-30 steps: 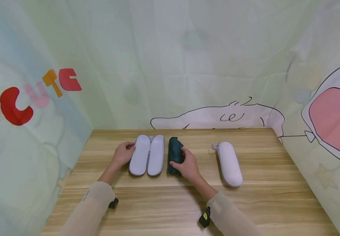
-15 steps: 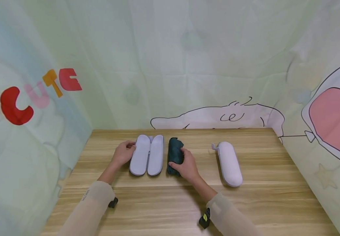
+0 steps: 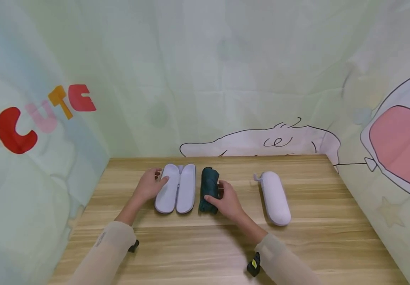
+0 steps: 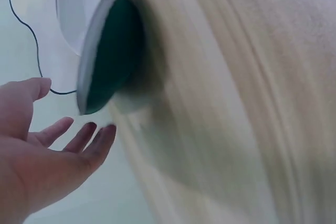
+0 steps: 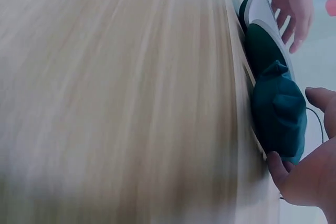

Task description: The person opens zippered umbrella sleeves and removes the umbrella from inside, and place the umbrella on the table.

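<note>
A hard zip case (image 3: 185,188) lies unfolded on the table, its two pale lined halves facing up. Its outside shows dark green in the left wrist view. My left hand (image 3: 150,184) is at its left edge; the left wrist view shows thumb and fingers spread, apart from the case half (image 4: 113,56). Right beside the case lies a dark green rolled fabric bundle (image 3: 209,188). My right hand (image 3: 227,202) is around its near right side, thumb over the top and fingers loosely spread. Fingertips (image 5: 274,162) are right at the end of the bundle (image 5: 278,114) in the right wrist view.
A closed pale capsule-shaped case (image 3: 276,198) with a small loop lies farther right on the wood-grain table (image 3: 190,249). Behind the table hangs a printed cloth backdrop (image 3: 205,79).
My left thumb has moved out over the case's left half. My right fingers have loosened and drawn slightly away from the bundle's right side. The head view has shifted slightly.
</note>
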A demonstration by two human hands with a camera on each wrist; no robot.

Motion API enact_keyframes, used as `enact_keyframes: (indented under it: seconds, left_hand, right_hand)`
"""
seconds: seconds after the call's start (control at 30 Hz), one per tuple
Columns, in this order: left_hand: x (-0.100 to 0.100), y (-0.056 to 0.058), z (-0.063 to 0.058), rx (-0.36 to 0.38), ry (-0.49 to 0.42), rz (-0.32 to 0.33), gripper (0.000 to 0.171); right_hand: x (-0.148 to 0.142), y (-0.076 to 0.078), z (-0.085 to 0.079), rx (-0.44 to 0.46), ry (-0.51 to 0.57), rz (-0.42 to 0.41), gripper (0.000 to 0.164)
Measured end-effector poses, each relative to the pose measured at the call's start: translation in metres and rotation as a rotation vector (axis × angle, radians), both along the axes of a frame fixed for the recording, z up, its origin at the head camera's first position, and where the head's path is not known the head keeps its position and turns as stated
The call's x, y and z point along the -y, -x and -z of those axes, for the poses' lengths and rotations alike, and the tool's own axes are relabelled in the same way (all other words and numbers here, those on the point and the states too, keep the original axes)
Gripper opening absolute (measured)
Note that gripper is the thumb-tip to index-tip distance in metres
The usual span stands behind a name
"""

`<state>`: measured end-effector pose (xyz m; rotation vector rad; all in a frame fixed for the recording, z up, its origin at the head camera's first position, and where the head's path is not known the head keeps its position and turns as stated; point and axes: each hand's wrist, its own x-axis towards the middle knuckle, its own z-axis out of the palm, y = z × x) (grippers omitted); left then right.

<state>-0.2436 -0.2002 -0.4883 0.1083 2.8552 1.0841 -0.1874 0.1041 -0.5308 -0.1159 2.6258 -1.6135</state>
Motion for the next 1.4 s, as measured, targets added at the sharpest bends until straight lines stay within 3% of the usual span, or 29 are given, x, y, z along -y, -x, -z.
enact_keyframes:
  seconds: [0.23, 0.4, 0.67, 1.2, 1.4]
  left_hand:
    - [-0.016, -0.010, -0.020, -0.114, 0.133, 0.075, 0.068]
    - [-0.031, -0.019, -0.027, -0.161, 0.179, 0.142, 0.077]
    - [-0.043, -0.031, -0.025, -0.189, 0.164, 0.165, 0.080]
    - [-0.077, -0.042, -0.018, -0.178, 0.052, 0.157, 0.079]
    - [-0.090, -0.041, -0.019, -0.171, 0.036, 0.152, 0.081]
  right_hand:
    - [-0.015, -0.006, -0.007, 0.007, 0.008, -0.061, 0.083]
    - [-0.027, -0.014, -0.013, -0.018, -0.028, -0.089, 0.083]
    - [-0.044, -0.017, -0.015, -0.079, -0.060, -0.128, 0.083]
    - [-0.077, -0.022, -0.027, -0.143, -0.105, -0.172, 0.081]
    - [-0.087, -0.025, -0.035, -0.202, -0.110, -0.166, 0.076]
